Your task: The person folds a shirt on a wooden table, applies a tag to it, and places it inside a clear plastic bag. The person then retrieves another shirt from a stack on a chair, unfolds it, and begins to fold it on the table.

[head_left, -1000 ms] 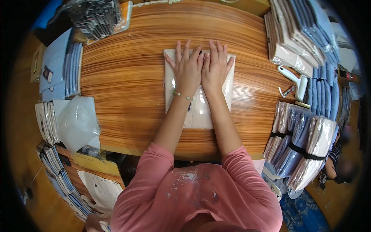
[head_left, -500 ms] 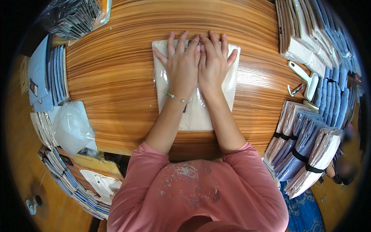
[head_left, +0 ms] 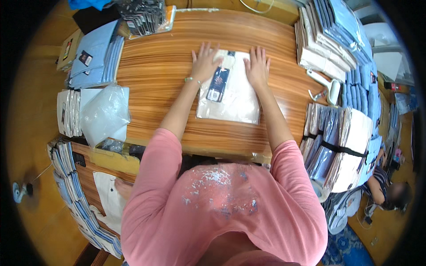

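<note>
Here, left hand and right hand touch the bagged garment.

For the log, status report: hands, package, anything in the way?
Left hand, right hand open at package edges. Package flat, dark tag showing. Only hands overlapping.

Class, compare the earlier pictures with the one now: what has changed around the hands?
The left hand has moved left and the right hand right, from together over the middle of the cream packet to its upper side edges, uncovering a dark tag. The packet still lies flat on the table.
</note>
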Action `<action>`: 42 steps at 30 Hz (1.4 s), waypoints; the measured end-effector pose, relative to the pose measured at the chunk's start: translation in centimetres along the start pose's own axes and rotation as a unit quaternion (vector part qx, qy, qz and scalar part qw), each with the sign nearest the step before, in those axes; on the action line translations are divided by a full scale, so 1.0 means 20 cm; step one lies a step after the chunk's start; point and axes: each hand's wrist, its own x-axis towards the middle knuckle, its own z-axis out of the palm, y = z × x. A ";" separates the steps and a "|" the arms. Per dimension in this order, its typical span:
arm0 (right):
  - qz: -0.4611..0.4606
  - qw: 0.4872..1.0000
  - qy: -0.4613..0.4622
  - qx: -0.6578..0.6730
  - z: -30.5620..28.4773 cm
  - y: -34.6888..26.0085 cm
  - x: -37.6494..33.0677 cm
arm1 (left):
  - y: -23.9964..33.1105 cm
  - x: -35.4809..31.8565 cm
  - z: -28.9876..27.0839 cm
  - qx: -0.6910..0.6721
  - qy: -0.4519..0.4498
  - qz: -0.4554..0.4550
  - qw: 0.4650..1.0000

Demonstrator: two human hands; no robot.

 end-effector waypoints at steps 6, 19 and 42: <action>0.035 0.999 -0.025 -0.033 -0.02 0.05 -0.01 | 0.07 0.00 0.01 0.047 -0.010 0.022 0.999; 0.217 0.442 -0.256 0.832 -0.44 -0.04 -0.54 | -0.13 -0.75 -0.38 -0.634 -0.118 -0.054 0.762; -0.223 0.945 -0.176 0.165 0.43 -1.43 0.05 | -1.88 -0.44 -2.42 -0.725 0.505 0.090 0.459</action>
